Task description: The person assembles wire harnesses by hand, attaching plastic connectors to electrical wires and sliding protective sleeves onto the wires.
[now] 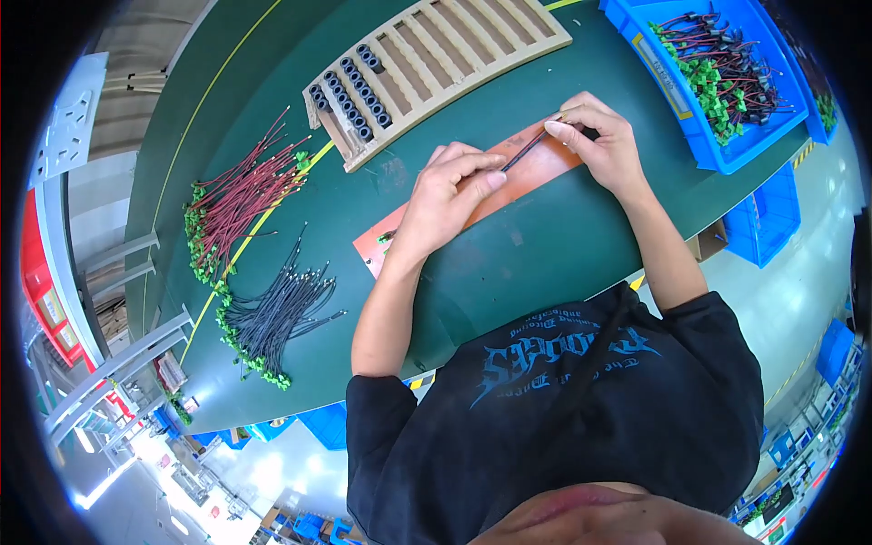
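Note:
A thin dark wire (524,152) is stretched between my two hands, slanting up to the right over an orange board (536,182). My left hand (445,189) pinches its lower end between thumb and fingers. At the upper end, the thumb and fingers of my right hand (599,143) are closed on it. The fingers hide both wire ends. Beside my left wrist, a small green connector (386,238) lies at the board's left end.
Left on the green table (436,318) are red wires (243,198) and black wires (286,304) with green connectors. Behind my hands stands a slotted wooden rack (400,118) with black cylinders (350,95). A blue bin (679,123) of wired parts (727,77) stands at the right.

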Motion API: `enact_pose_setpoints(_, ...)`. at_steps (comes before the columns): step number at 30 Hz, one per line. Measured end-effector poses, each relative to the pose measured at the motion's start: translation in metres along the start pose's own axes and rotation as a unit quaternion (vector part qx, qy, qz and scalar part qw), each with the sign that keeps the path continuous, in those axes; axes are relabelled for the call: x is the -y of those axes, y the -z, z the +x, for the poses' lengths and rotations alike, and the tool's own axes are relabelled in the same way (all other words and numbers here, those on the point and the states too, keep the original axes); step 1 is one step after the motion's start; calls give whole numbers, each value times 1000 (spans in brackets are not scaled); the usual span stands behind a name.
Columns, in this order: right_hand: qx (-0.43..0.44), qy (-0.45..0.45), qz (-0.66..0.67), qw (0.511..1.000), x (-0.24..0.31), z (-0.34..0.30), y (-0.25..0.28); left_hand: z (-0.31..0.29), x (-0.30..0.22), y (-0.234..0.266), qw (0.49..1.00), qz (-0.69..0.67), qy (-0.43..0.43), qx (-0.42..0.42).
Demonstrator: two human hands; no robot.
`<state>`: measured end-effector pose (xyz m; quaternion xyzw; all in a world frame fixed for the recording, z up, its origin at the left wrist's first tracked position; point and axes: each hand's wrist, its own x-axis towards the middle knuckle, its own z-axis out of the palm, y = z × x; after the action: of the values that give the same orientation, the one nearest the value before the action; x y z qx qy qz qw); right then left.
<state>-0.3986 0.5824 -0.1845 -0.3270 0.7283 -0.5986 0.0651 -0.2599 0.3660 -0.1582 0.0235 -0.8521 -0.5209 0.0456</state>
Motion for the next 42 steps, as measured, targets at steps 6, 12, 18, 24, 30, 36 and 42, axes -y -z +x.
enact_pose_setpoints(6, 5, -54, 24, 998, 4, -5, 1, 27, -13, 2, 994, -8, 60, 96)
enact_pose_setpoints(12, 10, -198, 164, 966, 23, -5, -1, 26, -7, -6, 986, -96, 107, 82)
enact_pose_setpoints(18, 59, -244, 220, 943, 25, -7, -14, 25, -5, -11, 989, -95, 103, 46)
enact_pose_setpoints(24, 16, -21, -14, 1000, 18, -9, -19, 15, -12, 2, 997, -56, 56, 2)
enact_pose_setpoints(30, 34, 34, -78, 996, 18, -9, -16, -16, -14, 2, 992, 123, 4, -8)
enact_pose_setpoints(36, 28, -23, -32, 999, 19, -9, -19, -22, -3, -1, 998, 30, 0, -53)
enact_pose_setpoints(42, 31, -68, 32, 997, 19, -5, -27, -26, 8, -3, 996, 3, -70, -60)
